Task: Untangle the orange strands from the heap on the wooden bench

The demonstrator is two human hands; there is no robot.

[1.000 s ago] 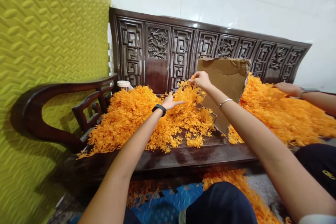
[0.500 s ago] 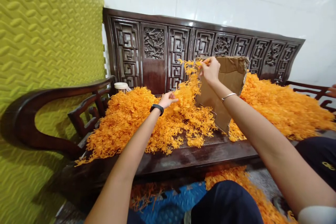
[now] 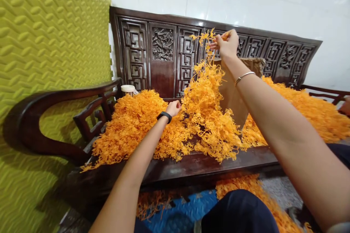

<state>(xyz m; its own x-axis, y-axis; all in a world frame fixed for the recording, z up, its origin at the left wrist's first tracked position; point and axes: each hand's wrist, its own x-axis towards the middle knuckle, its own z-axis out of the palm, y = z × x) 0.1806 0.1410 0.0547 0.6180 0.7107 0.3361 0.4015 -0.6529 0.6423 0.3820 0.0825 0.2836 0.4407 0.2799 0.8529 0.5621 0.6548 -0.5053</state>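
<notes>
Orange frilly strands [image 3: 136,127] lie heaped on the seat of a dark carved wooden bench [image 3: 191,164]. My right hand [image 3: 226,43], raised in front of the backrest, pinches the upper end of a strand clump [image 3: 206,87] that hangs down to the heap. Lower and to the left, my left hand [image 3: 174,108] is closed beside the heap, its fingertips against the strands; whatever it may hold is too small to make out. A brown cardboard piece [image 3: 232,94] stands upright behind my right forearm.
A second orange pile [image 3: 306,113] covers the bench's right part. A white-lidded jar [image 3: 128,89] stands by the left armrest [image 3: 30,123]. More strands lie on the floor near a blue mat [image 3: 183,207]. Another person's hand [image 3: 346,105] shows at the right edge.
My right hand has risen and moved slightly right, drawing the clump up and stretching it. My left hand has closed and sits a little apart from the lifted clump.
</notes>
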